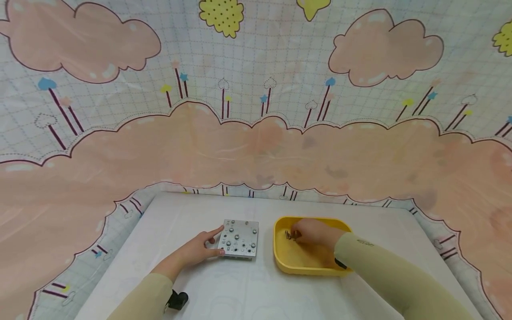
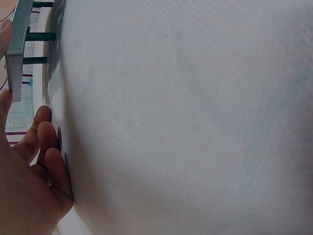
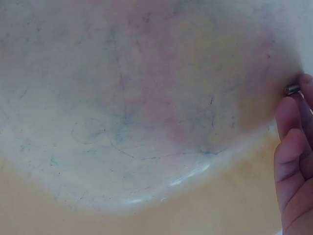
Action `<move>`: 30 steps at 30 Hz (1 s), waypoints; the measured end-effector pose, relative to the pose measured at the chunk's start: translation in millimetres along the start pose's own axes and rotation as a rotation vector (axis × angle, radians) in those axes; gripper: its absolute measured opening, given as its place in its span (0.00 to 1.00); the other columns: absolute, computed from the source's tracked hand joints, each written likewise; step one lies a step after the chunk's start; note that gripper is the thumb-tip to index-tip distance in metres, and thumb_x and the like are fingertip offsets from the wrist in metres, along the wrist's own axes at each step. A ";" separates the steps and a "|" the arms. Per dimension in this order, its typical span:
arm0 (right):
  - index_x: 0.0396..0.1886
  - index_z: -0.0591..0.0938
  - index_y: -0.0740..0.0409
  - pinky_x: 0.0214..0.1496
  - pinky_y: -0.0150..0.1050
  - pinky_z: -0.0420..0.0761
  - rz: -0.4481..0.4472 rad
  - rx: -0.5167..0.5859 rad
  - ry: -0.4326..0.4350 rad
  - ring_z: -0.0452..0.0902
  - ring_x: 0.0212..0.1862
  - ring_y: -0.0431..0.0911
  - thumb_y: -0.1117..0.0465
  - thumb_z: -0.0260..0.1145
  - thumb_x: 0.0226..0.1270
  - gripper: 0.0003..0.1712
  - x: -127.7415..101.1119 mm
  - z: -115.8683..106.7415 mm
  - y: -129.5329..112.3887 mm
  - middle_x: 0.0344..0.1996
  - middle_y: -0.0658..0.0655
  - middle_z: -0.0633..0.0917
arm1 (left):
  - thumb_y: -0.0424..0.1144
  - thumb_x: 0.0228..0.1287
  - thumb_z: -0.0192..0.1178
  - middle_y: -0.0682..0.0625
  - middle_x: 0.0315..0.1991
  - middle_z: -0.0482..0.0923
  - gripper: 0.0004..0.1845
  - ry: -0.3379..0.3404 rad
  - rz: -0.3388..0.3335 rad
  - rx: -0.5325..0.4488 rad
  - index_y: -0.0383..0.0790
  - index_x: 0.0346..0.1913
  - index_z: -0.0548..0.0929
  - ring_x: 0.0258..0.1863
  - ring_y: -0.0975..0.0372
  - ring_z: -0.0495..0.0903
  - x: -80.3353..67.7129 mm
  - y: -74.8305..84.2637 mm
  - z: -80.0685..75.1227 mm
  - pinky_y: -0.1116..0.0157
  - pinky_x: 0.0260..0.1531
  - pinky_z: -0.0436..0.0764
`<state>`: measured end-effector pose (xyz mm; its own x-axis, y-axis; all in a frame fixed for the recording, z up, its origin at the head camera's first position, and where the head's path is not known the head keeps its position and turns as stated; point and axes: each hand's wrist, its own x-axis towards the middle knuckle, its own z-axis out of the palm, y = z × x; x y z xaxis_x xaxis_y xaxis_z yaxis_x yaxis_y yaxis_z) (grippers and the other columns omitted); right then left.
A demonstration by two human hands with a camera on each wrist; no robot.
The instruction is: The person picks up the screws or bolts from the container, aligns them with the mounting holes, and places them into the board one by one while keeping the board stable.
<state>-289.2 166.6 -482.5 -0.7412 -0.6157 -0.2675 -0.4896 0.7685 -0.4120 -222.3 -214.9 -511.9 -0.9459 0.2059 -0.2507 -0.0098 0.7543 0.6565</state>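
Note:
A square metal plate with holes and several socket-head screws in it stands on the white table, left of the yellow tray. My left hand holds its left side, index finger at the far corner and thumb at the near one. In the left wrist view, threaded screw ends stick out under the plate, and the other fingers curl against the table. Inside the tray, my right hand pinches a small metal screw between its fingertips. More small screws lie beside those fingertips.
The yellow tray has a raised rim, and the right forearm crosses its right side. A patterned cloth hangs behind the table and shows along its sides. A black wrist device sits under the left sleeve.

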 end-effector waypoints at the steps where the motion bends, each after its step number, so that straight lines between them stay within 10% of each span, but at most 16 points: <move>1: 0.36 0.85 0.50 0.44 0.39 0.73 -0.007 -0.027 0.005 0.72 0.35 0.42 0.64 0.66 0.69 0.04 0.6 0.7 -0.1 0.29 0.45 0.80 | 0.60 0.52 0.73 0.47 0.52 0.71 0.48 -0.001 0.000 0.001 0.58 0.76 0.64 0.42 0.56 0.69 0.1 0.3 0.0 0.54 0.43 0.69; 30: 0.38 0.86 0.50 0.49 0.43 0.74 0.142 0.044 -0.024 0.73 0.38 0.45 0.67 0.69 0.59 0.09 -2.9 -2.6 -3.4 0.32 0.46 0.80 | 0.59 0.53 0.72 0.46 0.52 0.72 0.48 0.001 0.001 0.005 0.58 0.76 0.63 0.43 0.56 0.69 1.5 -3.0 1.1 0.54 0.45 0.69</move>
<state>-286.6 166.3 -478.1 -0.7904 -0.5053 -0.3463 -0.3591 0.8402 -0.4063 -223.2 -216.2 -515.0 -0.9461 0.2061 -0.2497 -0.0074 0.7572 0.6531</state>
